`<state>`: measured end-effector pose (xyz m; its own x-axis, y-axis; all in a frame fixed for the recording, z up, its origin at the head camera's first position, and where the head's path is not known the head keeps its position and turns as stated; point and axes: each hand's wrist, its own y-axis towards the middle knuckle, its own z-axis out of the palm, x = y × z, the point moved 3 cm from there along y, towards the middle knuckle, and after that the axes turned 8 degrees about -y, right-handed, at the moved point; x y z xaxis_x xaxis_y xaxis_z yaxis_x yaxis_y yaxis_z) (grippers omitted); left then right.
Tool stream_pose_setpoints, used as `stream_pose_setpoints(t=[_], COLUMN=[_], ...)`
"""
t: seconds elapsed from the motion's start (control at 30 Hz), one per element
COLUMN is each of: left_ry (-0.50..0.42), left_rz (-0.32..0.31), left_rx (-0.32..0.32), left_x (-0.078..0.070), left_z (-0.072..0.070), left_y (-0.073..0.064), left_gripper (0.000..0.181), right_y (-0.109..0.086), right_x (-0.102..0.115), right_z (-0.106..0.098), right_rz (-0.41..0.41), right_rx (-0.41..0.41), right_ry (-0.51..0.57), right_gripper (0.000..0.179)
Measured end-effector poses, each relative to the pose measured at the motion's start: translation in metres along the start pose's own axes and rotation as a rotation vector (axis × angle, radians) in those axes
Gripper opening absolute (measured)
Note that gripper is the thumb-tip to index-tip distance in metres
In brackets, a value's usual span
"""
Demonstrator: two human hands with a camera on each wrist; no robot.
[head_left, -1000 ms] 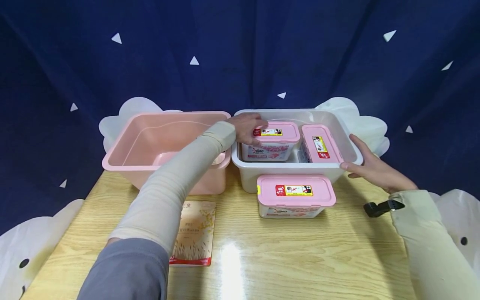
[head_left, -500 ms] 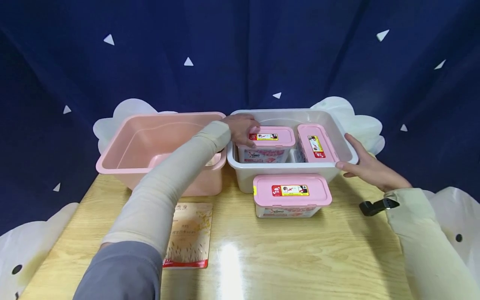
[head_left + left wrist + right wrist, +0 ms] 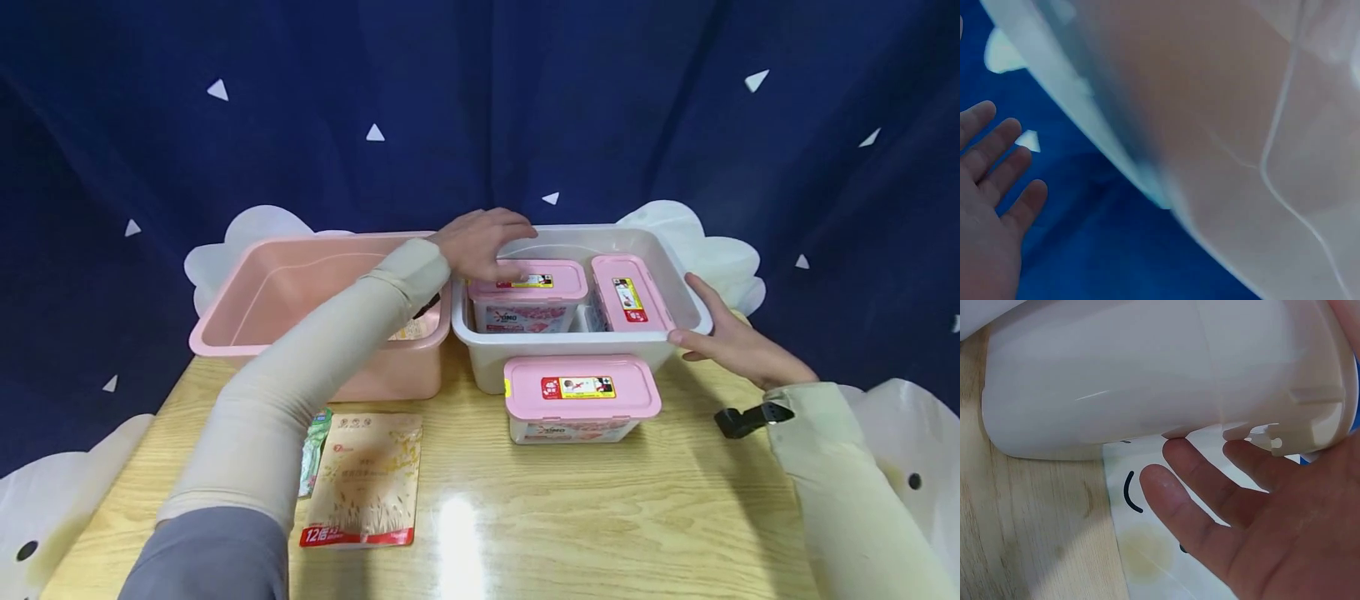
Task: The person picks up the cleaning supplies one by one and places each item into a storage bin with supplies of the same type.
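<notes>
Both spread, fingers apart: left grip (image 3: 483, 244) over pink-lidded box (image 3: 534, 297), right grip (image 3: 733, 340) against white bin (image 3: 487, 363).

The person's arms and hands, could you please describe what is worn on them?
A wrinkled cream fabric left sleeve meets a grey fabric sleeve higher up. On the other side is a matching cream fabric right sleeve, with a small black device jutting out near the wrist. The left hand and right hand are bare, without gloves.
</notes>
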<state>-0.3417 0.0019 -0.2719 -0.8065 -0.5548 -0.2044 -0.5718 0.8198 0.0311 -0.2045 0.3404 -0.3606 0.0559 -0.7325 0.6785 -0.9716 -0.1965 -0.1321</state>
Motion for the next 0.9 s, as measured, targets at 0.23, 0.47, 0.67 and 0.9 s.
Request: stream_pose_setpoints(t=[0.23,0.47,0.67,0.9], left_ry=[0.029,0.044,0.045,0.133], left_rz=[0.173,0.373,0.497,0.497], left_rx=[-0.074,-0.171,-0.230,-0.151], left_x=[-0.049,-0.105,-0.131,-0.133], left_z=[-0.019,0.006,0.052,0.104], left_y=[-0.028,-0.060,-0.062,-0.062], left_gripper=[0.069,0.056,0.044,0.045], right_y=[-0.004,-0.005,0.000,0.007], right_x=[-0.005,-0.013,-0.020,-0.027], right_z=[-0.013,-0.022,-0.032,-0.026], right_rz=[0.005,0.018,0.022,0.015], right_rx=[-0.017,-0.007,-0.014,0.004], right_ry=[-0.011,-0.002,-0.005,0.018], right_gripper=[0.096,0.095,0.094,0.093])
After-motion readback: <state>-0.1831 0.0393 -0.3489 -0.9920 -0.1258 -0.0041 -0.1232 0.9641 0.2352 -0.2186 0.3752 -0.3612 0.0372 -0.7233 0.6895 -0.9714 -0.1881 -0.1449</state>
